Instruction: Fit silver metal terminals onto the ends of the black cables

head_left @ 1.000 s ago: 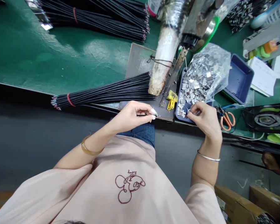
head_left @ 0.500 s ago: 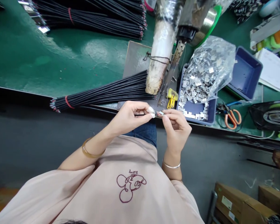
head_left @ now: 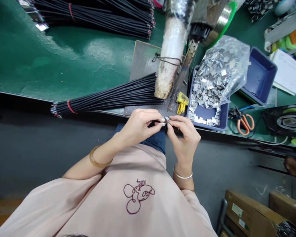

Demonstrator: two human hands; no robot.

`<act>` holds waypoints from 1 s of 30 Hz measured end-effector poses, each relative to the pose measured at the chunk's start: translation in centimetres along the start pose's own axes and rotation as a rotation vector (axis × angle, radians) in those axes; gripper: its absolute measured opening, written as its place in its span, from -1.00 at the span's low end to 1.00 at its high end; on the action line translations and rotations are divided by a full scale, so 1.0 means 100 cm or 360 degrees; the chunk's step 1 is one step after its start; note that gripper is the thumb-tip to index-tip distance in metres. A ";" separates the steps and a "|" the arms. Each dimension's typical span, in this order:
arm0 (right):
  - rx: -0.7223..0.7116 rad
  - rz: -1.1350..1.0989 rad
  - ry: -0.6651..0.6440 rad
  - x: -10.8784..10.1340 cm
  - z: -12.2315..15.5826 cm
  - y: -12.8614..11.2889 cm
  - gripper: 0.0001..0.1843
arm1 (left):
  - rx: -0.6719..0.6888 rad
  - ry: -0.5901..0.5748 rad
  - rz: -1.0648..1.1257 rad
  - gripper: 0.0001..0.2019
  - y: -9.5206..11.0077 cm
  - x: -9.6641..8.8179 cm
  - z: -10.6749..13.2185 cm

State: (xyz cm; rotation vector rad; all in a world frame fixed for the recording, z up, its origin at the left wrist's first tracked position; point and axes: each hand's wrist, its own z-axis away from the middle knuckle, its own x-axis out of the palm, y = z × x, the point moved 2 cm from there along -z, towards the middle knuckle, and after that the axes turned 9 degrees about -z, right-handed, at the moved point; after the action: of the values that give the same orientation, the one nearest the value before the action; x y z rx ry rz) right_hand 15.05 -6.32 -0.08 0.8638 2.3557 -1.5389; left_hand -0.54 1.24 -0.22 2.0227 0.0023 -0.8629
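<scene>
My left hand pinches a black cable close to its end, with most of the cable hidden by the fingers. Against that end, my right hand pinches a small metal terminal; the fingertips of both hands almost touch, at the table's front edge. How far the cable end sits in the terminal is too small to tell. Just beyond my left hand lies a bundle of black cables tied with a red band. A blue tray of small metal terminals, partly in a clear bag, stands beyond my right hand.
A wrapped white tube and a slotted metal bar stand over a grey board. Yellow clips lie beside the tray. To the right are orange-handled pliers and another blue tray. More cables lie behind.
My fingertips have drawn closer together, bringing the terminal and the cable end together. My right hand has moved slightly left, and the view has shifted a little.
</scene>
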 end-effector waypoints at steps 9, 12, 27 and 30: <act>0.0426 -0.0767 0.0073 0.013 0.004 0.016 -0.93 | 0.0231 0.0127 -0.0150 -0.89 0.002 0.002 0.006; 0.0359 -0.0751 0.0197 0.022 0.005 0.014 -0.93 | -0.0025 0.0038 0.0138 -0.90 0.001 0.001 0.006; -0.0302 -0.0063 0.0383 0.010 0.006 -0.008 -0.82 | -0.0779 -0.0088 0.1053 -0.92 -0.003 -0.001 -0.008; -0.0115 -0.0175 0.0411 0.009 0.003 -0.001 -0.87 | -0.0779 -0.0046 0.1019 -0.89 -0.005 -0.001 -0.008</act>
State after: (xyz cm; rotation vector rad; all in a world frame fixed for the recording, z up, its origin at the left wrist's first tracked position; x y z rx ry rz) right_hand 14.20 -6.26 -0.56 0.9839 2.6631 -1.4467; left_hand -0.26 2.15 -0.23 1.4162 -0.3926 -0.4230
